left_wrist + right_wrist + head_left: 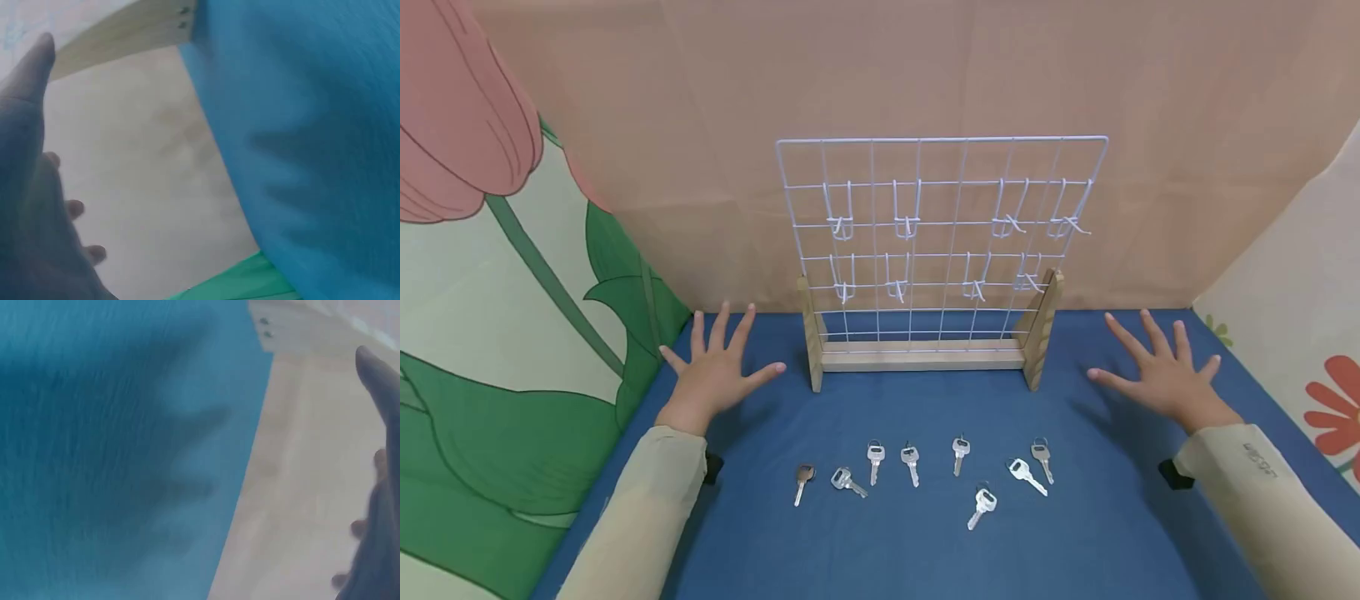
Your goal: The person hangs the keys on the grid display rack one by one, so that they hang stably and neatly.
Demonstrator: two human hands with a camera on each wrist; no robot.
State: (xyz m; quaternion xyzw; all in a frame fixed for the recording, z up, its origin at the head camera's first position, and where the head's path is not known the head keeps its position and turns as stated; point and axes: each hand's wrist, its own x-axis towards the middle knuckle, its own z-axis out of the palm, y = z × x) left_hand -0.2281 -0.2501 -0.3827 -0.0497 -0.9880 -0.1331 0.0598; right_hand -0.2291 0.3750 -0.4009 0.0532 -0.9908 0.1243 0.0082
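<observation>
My left hand (707, 379) hovers over the blue cloth with fingers spread, left of a white wire rack (917, 223). On the rack's other side, my right hand (1168, 379) is spread the same way and holds nothing. Several white hooks (906, 225) hang on the rack in two rows. Between the forearms lie several loose keys, among them a dark-headed key (804, 477) at the left and a silver key (982, 503) nearest the front. Each wrist view shows its hand, the left (31, 187) and the right (381, 487), with extended fingers touching nothing.
A wooden base (925, 358) with two slanted side posts carries the rack. Blue cloth (895, 558) covers the table. Behind stands a plain tan backdrop (715, 100); a tulip-patterned panel (512, 333) borders the left and a flowered panel (1292, 308) the right.
</observation>
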